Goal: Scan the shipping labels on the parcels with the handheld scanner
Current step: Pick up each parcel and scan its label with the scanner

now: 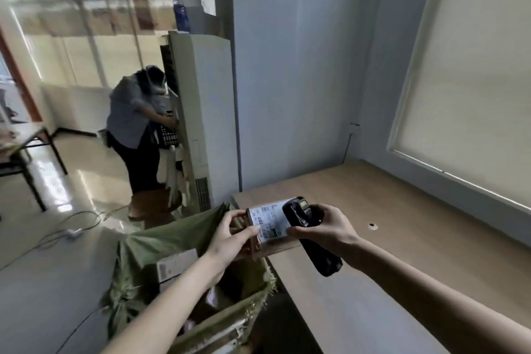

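Fingers (242,217) of the left hand (230,234) curled round the near-left edge of a small brown parcel (275,248), thumb on its top, pinching it. Right hand (327,227) wrapped round a black scanner (311,241), fingers clamped on its body, thumb along the near side. Scanner head up and tilted over the white label (268,220) on the parcel's top face, covering the label's right part; handle end pointing down toward the camera. Parcel held at the left corner of a wooden table (402,233); cannot tell whether resting on the tabletop or lifted just off it. Barcodes visible on the label, print too small to read.

Below the left forearm, an open green sack (184,236) standing beside the table, more boxes (176,264) with labels inside. Further back on the left, a person (132,123) bent toward a tall white cabinet (201,112), a blue bottle (181,13) on top of it. Cables (69,231) lying on the glossy floor.
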### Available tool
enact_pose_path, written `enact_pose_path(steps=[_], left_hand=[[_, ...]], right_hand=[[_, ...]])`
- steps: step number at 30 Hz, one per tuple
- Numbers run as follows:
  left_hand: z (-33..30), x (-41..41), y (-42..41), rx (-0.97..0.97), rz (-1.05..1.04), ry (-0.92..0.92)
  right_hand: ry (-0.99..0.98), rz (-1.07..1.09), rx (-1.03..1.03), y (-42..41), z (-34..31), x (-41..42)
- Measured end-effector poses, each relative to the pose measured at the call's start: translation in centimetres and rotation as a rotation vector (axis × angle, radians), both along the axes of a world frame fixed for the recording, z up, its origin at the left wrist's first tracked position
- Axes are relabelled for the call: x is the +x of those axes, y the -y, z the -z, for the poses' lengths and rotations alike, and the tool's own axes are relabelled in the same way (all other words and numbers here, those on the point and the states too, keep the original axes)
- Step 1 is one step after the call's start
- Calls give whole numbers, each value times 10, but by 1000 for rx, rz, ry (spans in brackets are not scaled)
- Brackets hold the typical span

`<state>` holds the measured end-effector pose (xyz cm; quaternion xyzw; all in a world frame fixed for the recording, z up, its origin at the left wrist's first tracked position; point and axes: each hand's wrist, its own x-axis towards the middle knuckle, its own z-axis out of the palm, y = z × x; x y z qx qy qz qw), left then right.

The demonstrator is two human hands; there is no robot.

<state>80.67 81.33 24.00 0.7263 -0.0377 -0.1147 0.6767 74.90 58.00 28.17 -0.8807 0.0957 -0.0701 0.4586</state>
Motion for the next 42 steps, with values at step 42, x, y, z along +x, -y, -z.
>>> enact_pose_path(steps=[42], left_hand=[[236, 308, -129, 385, -278, -307]], right_hand=[[-320, -126, -118, -98, 251, 324]])
